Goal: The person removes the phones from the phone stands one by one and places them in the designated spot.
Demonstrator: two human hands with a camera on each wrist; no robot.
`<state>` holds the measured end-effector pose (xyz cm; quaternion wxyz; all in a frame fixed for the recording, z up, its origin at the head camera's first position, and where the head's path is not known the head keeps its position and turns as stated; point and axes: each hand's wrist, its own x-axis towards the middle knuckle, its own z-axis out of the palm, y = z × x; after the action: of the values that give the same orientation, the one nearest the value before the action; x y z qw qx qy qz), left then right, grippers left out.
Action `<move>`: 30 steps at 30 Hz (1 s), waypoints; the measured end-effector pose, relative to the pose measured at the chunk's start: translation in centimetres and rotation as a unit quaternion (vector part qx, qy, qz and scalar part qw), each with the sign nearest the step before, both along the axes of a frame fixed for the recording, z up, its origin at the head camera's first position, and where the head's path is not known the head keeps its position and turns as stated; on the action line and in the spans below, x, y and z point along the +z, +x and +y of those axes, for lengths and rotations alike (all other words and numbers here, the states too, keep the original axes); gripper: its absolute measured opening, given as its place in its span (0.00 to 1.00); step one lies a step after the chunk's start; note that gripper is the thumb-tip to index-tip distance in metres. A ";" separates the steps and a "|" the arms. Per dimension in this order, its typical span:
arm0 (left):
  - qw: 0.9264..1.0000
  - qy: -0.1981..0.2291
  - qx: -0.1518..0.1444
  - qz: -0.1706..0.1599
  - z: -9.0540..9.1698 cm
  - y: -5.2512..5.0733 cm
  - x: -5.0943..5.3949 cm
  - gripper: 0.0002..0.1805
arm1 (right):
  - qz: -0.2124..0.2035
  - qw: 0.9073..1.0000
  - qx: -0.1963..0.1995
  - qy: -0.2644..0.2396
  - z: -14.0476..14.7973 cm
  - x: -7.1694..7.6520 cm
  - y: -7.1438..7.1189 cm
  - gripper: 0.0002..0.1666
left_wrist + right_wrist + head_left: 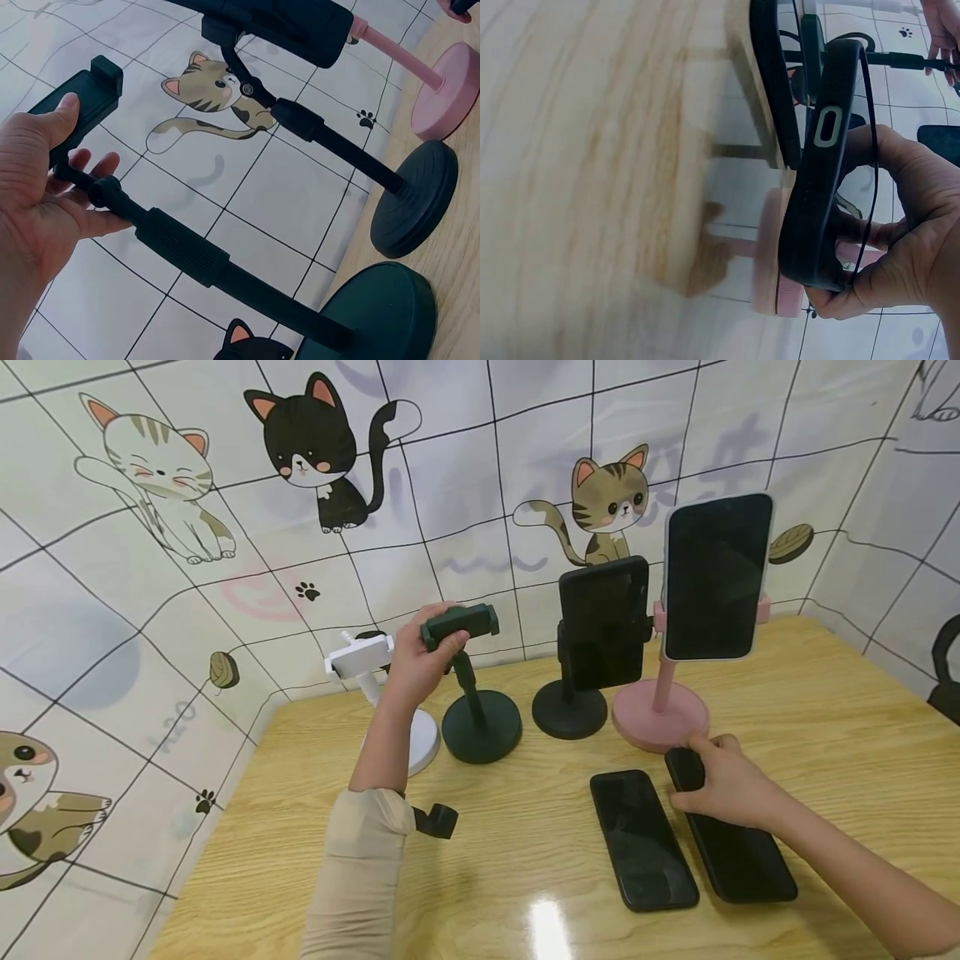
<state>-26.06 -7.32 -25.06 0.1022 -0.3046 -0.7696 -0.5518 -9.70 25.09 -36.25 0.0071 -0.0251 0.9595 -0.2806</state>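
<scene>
1. Clasping the clamp (463,620) atop the green stand (482,731), the left hand (415,664) has its thumb across the front and other fingers behind.
2. The right hand (731,785) holds one black phone (742,860) near its far end, thumb on one edge and fingers at the opposite side; an oval cutout (827,126) shows in the phone's end.
3. The left arm stretches forward, its beige sleeve (367,852) pushed up to the forearm; the right arm slants in from the near right corner.
4. Just left of the held phone, a second phone (645,839) lies screen up on the tabletop (480,902).
5. Behind stand a white stand (423,739) left of the green one, then a black stand (570,714) and a pink stand (660,718) to its right, these two each carrying an upright phone.
6. Lettering (177,722) on the cat-printed wall (465,468) is too faint to read.
</scene>
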 end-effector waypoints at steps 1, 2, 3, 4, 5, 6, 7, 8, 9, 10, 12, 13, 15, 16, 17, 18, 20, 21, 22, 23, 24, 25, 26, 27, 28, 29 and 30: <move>1.000 -0.001 0.002 -0.002 0.0 0.0 0.1 0.18 | 0.002 1.000 0.001 0.001 0.1 -0.2 -0.1 0.44; 1.000 -0.003 0.003 -0.003 0.1 0.2 0.3 0.18 | 0.005 1.000 -0.003 0.004 0.1 -0.3 -0.1 0.44; 1.000 -0.002 0.003 -0.004 0.1 0.4 0.5 0.18 | 0.006 1.000 -0.003 0.005 0.1 -0.4 -0.1 0.44; 1.000 -0.002 0.004 -0.006 0.2 0.6 0.7 0.18 | 0.009 1.000 -0.003 0.006 0.2 -0.6 -0.1 0.44; 1.000 0.000 0.003 -0.009 0.3 0.8 0.9 0.18 | 0.010 1.000 -0.004 0.008 0.1 -0.6 -0.1 0.44; 1.000 0.002 0.002 -0.012 0.4 1.0 1.1 0.18 | 0.009 1.000 -0.004 0.009 0.2 -0.7 -0.2 0.44; 1.000 0.002 0.003 -0.015 0.4 1.2 1.3 0.18 | 0.009 1.000 -0.004 0.010 0.2 -0.8 -0.2 0.45; 1.000 0.002 0.004 -0.018 0.5 1.4 1.4 0.18 | 0.009 1.000 -0.006 0.012 0.1 -0.8 -0.2 0.45; 1.000 0.003 0.004 -0.023 0.6 1.4 1.5 0.18 | 0.008 1.000 -0.003 0.012 0.1 -0.9 -0.2 0.45; 1.000 0.003 0.005 -0.028 0.6 1.5 1.5 0.18 | 0.006 1.000 -0.004 0.014 0.1 -0.9 -0.2 0.45; 0.999 0.005 0.003 -0.035 0.6 1.5 1.6 0.18 | 0.005 1.000 -0.005 0.017 0.0 -1.0 -0.3 0.45; 0.999 0.007 0.002 -0.038 0.6 1.6 1.6 0.18 | 0.003 1.000 -0.006 0.019 0.0 -1.0 -0.3 0.45; 0.999 0.008 0.001 -0.042 0.6 1.5 1.6 0.18 | 0.002 1.000 -0.008 0.021 -0.1 -1.1 -0.3 0.44; 0.999 0.010 0.000 -0.045 0.6 1.5 1.6 0.18 | 0.002 1.000 -0.009 0.022 -0.1 -1.1 -0.3 0.44; 0.999 0.010 -0.001 -0.048 0.7 1.4 1.6 0.18 | 0.002 1.000 -0.010 0.023 -0.1 -1.2 -0.3 0.43; 0.999 0.011 -0.001 -0.049 0.7 1.4 1.5 0.18 | 0.000 1.000 -0.011 0.023 -0.1 -1.2 -0.4 0.43; 0.999 0.011 -0.001 -0.052 0.7 1.3 1.5 0.17 | -0.002 1.000 -0.011 0.027 -0.2 -1.3 -0.4 0.43; 0.998 0.012 -0.002 -0.055 0.7 1.2 1.4 0.17 | -0.003 1.000 -0.011 0.029 -0.2 -1.3 -0.4 0.43; 0.998 0.014 -0.004 -0.056 0.7 1.1 1.3 0.17 | -0.003 0.999 -0.011 0.031 -0.2 -1.4 -0.4 0.43; 0.998 0.018 -0.008 -0.058 0.7 0.8 1.1 0.17 | -0.003 0.999 -0.010 0.033 -0.2 -1.4 -0.5 0.42; 0.998 0.020 -0.011 -0.060 0.7 0.5 0.9 0.17 | -0.003 0.999 -0.010 0.035 -0.2 -1.4 -0.5 0.42; 0.998 0.023 -0.013 -0.062 0.7 0.2 0.6 0.17 | -0.002 0.999 -0.009 0.038 -0.2 -1.5 -0.5 0.42; 0.997 0.027 -0.017 -0.065 0.6 -0.1 0.4 0.18 | -0.001 0.999 -0.008 0.040 -0.3 -1.5 -0.6 0.41; 0.997 0.031 -0.019 -0.067 0.6 -0.4 0.2 0.18 | -0.001 0.999 -0.008 0.042 -0.3 -1.6 -0.6 0.41; 0.997 0.034 -0.020 -0.068 0.6 -0.6 0.0 0.18 | -0.002 0.999 -0.009 0.044 -0.3 -1.6 -0.6 0.41; 0.997 0.037 -0.021 -0.070 0.6 -0.9 -0.2 0.18 | -0.004 0.999 -0.009 0.046 -0.4 -1.6 -0.7 0.42; 0.996 0.039 -0.021 -0.071 0.6 -1.0 -0.3 0.18 | -0.006 0.999 -0.010 0.047 -0.4 -1.6 -0.7 0.42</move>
<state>-27.04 -6.75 -25.35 0.0474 -0.2767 -0.7459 -0.6040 -10.39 24.68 -37.90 0.0112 -0.0139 0.9718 -0.2353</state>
